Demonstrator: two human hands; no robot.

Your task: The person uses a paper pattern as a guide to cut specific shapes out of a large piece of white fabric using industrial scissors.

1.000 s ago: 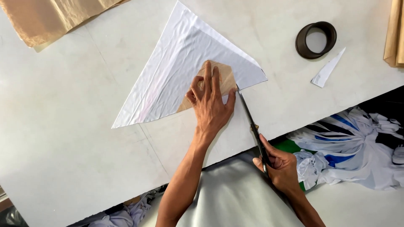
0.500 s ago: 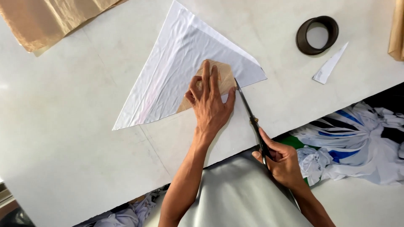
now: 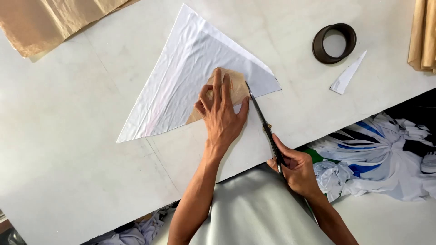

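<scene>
A white triangular piece of fabric [image 3: 190, 77] lies flat on the white table [image 3: 68, 149]. A small brown paper pattern [image 3: 234, 84] rests on its lower right part. My left hand [image 3: 222, 115] presses flat on the pattern, fingers spread. My right hand [image 3: 295, 168] grips the handles of long dark scissors [image 3: 263, 120]. The blades run along the pattern's right edge, and their tips sit at the fabric's lower edge.
A dark tape roll [image 3: 334, 43] and a white fabric scrap [image 3: 347, 75] lie at the right. Brown paper sheets [image 3: 54, 20] sit at the top left, more brown paper [image 3: 422, 34] at the far right. Blue and white cloth scraps [image 3: 377, 156] are piled below the table edge.
The scissors have slid a little further forward along the pattern's right edge into the white fabric. My left hand stays pressed on the pattern.
</scene>
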